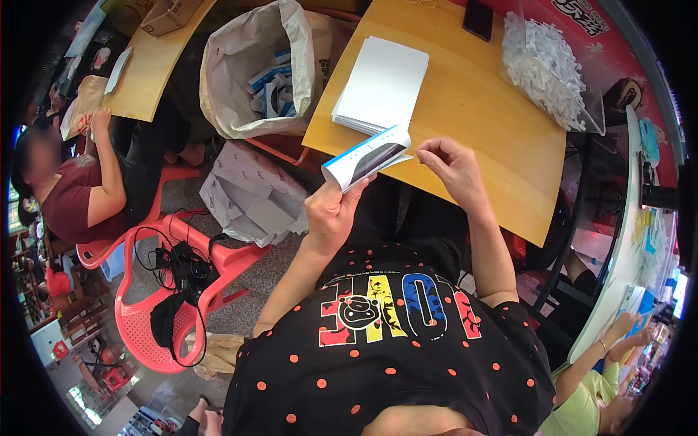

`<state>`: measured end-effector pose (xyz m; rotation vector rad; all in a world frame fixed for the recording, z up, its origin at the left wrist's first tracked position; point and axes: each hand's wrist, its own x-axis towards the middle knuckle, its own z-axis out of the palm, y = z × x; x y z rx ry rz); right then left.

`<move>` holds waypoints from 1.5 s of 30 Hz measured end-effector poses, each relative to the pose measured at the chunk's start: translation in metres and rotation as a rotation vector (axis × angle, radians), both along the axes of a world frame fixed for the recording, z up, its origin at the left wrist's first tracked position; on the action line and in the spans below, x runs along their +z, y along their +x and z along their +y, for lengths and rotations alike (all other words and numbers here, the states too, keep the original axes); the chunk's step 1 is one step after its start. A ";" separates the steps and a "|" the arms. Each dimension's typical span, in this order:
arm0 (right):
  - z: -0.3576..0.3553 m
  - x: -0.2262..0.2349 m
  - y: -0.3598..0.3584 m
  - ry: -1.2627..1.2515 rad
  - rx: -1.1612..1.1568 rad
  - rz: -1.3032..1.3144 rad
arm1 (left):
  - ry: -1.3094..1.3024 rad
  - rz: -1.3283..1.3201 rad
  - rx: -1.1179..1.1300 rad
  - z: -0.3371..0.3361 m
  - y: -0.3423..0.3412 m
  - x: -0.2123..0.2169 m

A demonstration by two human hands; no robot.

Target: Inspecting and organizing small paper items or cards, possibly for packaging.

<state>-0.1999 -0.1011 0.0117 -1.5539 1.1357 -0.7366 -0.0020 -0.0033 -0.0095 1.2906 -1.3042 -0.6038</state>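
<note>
My left hand (pixel 333 211) grips the lower end of a curled printed card (pixel 368 157), blue, white and dark, bent over on itself. The card is tilted above the table's near edge. Just to the right of its free end is my right hand (pixel 452 168), apart from it, with thumb and fingers drawn together in a pinch. Whether anything small is between those fingertips I cannot make out. Beyond the card, a stack of white sheets (pixel 385 81) lies on the yellow table (pixel 472 109).
Left of the table stands a large paper sack (pixel 218 80) holding several curled blue-and-white cards (pixel 280 94). A clear bin of white plastic pieces (pixel 545 65) and a phone (pixel 478 19) are on the table. A red chair (pixel 138 334) carries black cables. Other people sit at both sides.
</note>
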 end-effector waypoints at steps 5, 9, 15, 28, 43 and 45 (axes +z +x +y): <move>-0.007 0.001 -0.004 0.079 0.121 0.018 | -0.006 -0.155 -0.041 0.000 0.005 0.004; -0.008 0.000 -0.007 0.142 0.218 0.071 | -0.046 -0.189 -0.015 -0.001 0.007 0.002; -0.001 0.000 -0.001 0.111 0.210 0.125 | -0.068 -0.172 -0.008 -0.001 0.006 -0.003; 0.011 0.012 -0.004 0.207 0.181 0.032 | -0.091 -0.353 -0.019 0.005 0.010 -0.001; 0.017 0.011 0.010 -0.189 0.020 0.133 | -0.080 -0.400 -0.036 0.003 0.010 -0.003; 0.022 0.009 0.016 -0.432 0.039 0.046 | -0.060 -0.439 -0.041 0.003 0.012 -0.001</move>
